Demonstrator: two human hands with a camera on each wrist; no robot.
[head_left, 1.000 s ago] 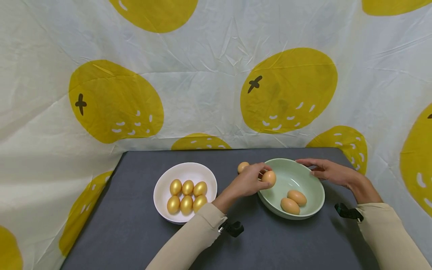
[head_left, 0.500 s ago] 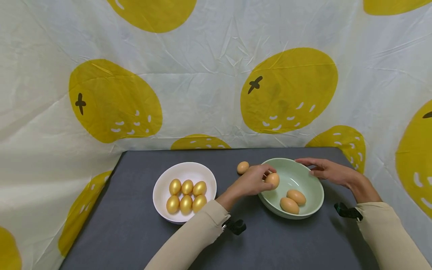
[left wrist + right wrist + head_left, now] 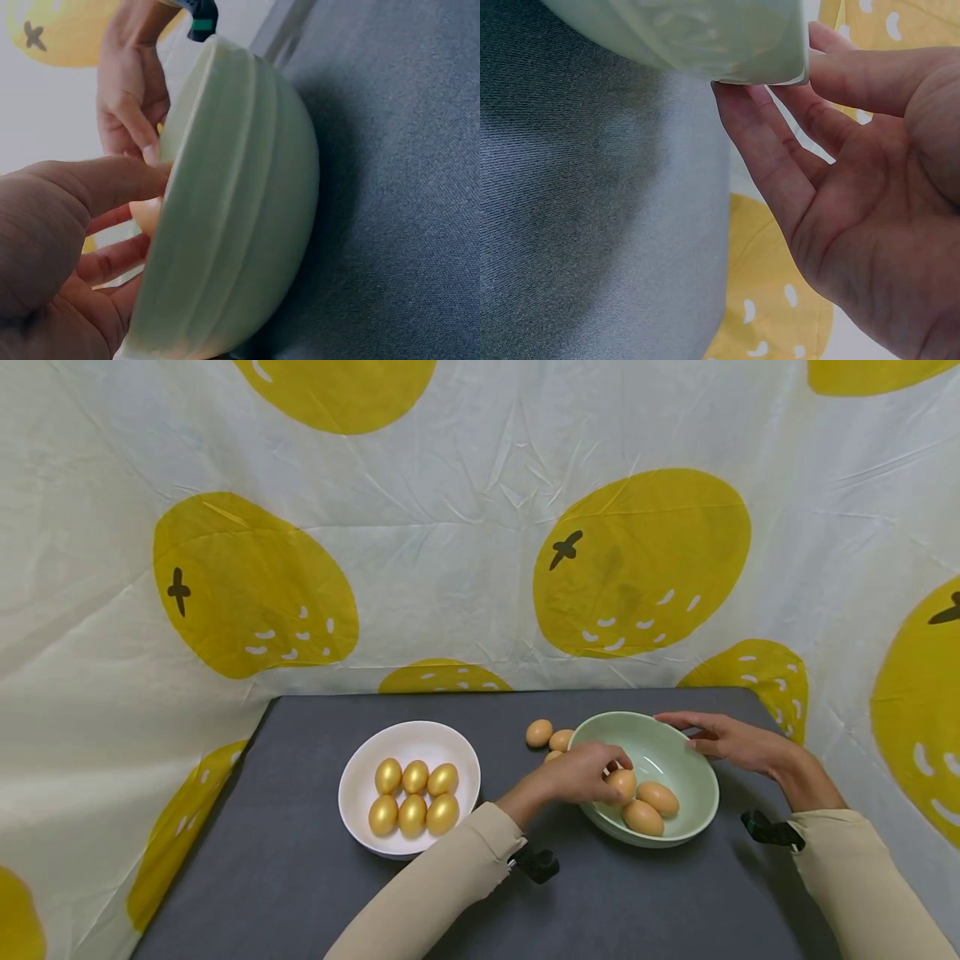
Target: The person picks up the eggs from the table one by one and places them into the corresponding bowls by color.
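My left hand pinches a brown egg down inside the light green bowl, beside two more brown eggs. In the left wrist view the bowl's outer wall hides most of that egg; the thumb passes over the rim. On the bowl's far right side, my right hand touches the rim with outstretched fingers and thumb. Seen from the right wrist, the fingers of this hand meet the bowl's outer wall, with the thumb at the rim.
Three brown eggs lie on the dark grey table, behind and left of the green bowl. Farther left, a white bowl holds several gold eggs. A white cloth with yellow fruit prints hangs behind the table.
My left hand has moved right and down with its egg, from the green bowl's left rim to beside the two eggs inside. The right hand stays at the rim.
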